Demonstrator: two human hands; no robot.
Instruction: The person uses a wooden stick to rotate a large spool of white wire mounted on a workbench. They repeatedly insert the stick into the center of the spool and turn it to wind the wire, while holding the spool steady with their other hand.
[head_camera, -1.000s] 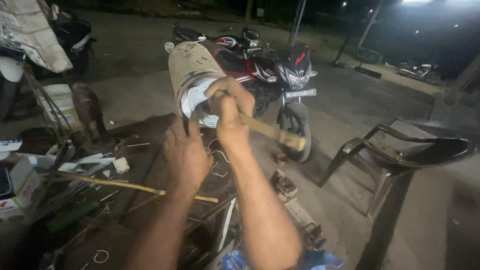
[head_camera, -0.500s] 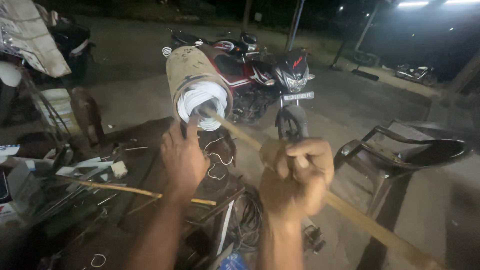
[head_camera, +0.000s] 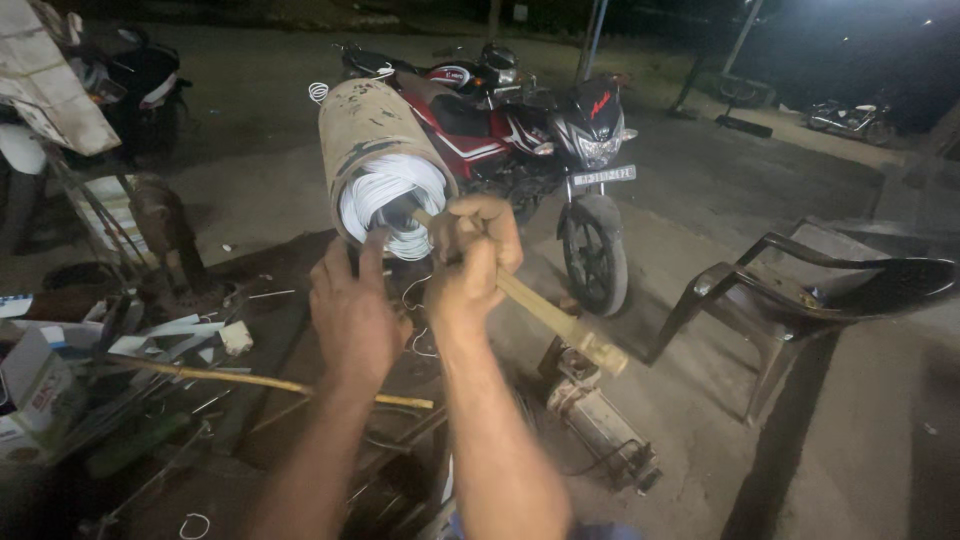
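a brown cylinder (head_camera: 372, 135) wound inside with white wire (head_camera: 385, 200) is seen tilted up in the middle of the view, its open end turned toward the camera. a wooden stick (head_camera: 545, 312) is gripped by the right hand (head_camera: 470, 262), which is closed tight around it; the far tip of the stick is pushed into the hollow centre of the white wire coil, while its near end juts out low and to the right, past the wrist. the left hand (head_camera: 350, 310) is held with fingers spread wide, its fingertips touching or just short of the lower rim of the cylinder; which of the two cannot be told.

behind the cylinder a red and black motorcycle (head_camera: 530, 140) is parked on the bare ground. a dark plastic chair (head_camera: 810, 290) is stood at the right. a thin yellow rod (head_camera: 260, 380) is laid across the clutter of tools and scraps on the left, near a small cardboard box (head_camera: 35, 385). a small machine part (head_camera: 600, 425) with a cable is lying on the ground below the right forearm.
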